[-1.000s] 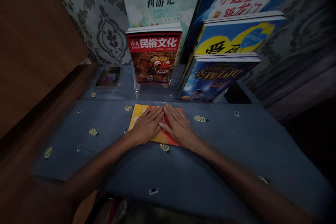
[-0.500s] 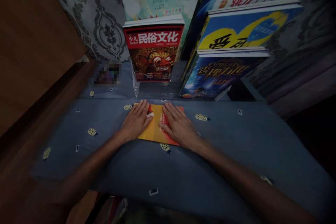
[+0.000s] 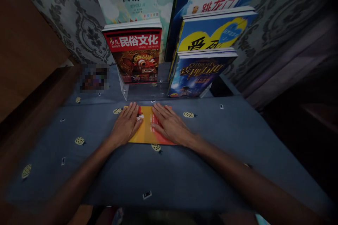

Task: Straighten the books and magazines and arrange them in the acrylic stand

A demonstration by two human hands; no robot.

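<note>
A thin yellow and red booklet (image 3: pixel 144 126) lies flat on the blue-grey tablecloth (image 3: pixel 111 182). Across its left end rests my left hand (image 3: pixel 126 123), palm down with the fingers stretched out. My right hand (image 3: pixel 170 124) lies flat on the red right end, fingers extended and thumb pointing inward. Between the two hands the yellow middle and a line of white print show. Both palms hide the booklet's ends, and neither hand grips anything.
Behind the booklet, a clear stand (image 3: pixel 124 91) holds a red book with a mask (image 3: pixel 137 56). To its right stand a dark blue book (image 3: pixel 198 74) and a blue-yellow book (image 3: pixel 213 31). Taller books, one pale green (image 3: pixel 134 7), rise behind. A blurred patch (image 3: pixel 94 78) lies at left.
The view has shifted, so the books, booklet and hands all appear further left. Both hands stay flat on the booklet in much the same pose.
</note>
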